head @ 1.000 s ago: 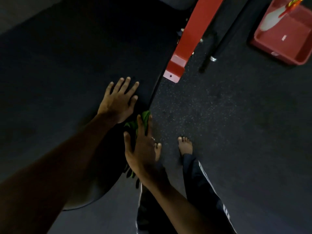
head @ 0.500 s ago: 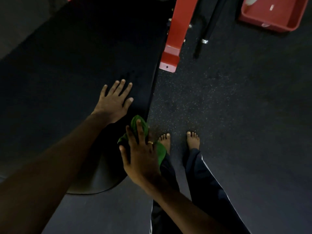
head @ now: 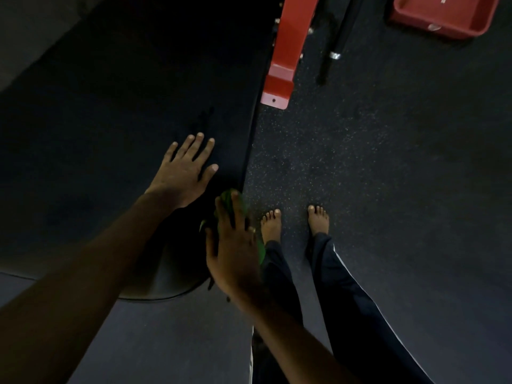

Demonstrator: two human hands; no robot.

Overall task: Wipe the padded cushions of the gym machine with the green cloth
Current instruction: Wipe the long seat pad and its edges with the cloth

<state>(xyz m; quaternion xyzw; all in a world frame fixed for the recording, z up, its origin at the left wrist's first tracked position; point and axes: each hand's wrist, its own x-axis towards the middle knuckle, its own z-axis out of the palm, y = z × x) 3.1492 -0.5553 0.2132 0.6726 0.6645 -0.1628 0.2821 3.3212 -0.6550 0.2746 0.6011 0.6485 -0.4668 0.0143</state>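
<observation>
Bin (head: 454,15) higher; green cloth (head: 231,200) on cushion (head: 138,106)

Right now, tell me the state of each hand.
Left hand: open, fingers spread flat on the padded cushion.
Right hand: open, straight fingers pressing the green cloth against the cushion's edge.

The broad black padded cushion (head: 116,128) fills the left half, its edge running from 12 toward 6 o'clock through the middle. The left hand (head: 182,176) lies flat on it near that edge. At that hand's 5 o'clock the right hand (head: 235,253) presses the crumpled green cloth (head: 227,200) onto the cushion's edge. Right of the edge lies the speckled rubber floor (head: 388,176) — two bare feet (head: 271,224) stand on it at the cloth's 3 o'clock. At 12 o'clock the red metal frame leg (head: 288,51) stands beside the cushion, with a black bar (head: 333,42) at its 3 o'clock — the red plastic tray (head: 443,23) sits at 1 o'clock.
</observation>
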